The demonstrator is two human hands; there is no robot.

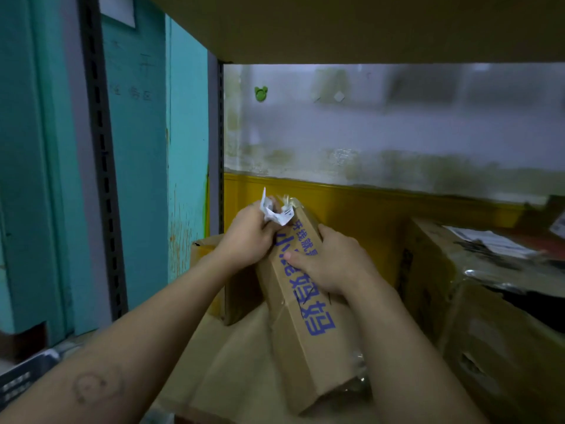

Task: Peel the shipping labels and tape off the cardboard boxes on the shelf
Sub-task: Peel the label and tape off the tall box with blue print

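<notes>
A long narrow cardboard box [308, 341] with blue printed characters is tilted up in the middle of the shelf. My right hand [327, 261] grips its upper part from the right, thumb across the printed face. My left hand [247, 237] holds a crumpled white label [275, 212] at the box's top left corner. Clear tape [287, 200] sticks up at that same top end. Whether the label is still attached to the box cannot be told.
Flattened cardboard [238, 356] lies under the box. A large taped box [477, 270] with a white label [492, 240] on top stands at the right. A black slotted shelf post [102, 166] rises at the left, the upper shelf board [367, 26] overhead.
</notes>
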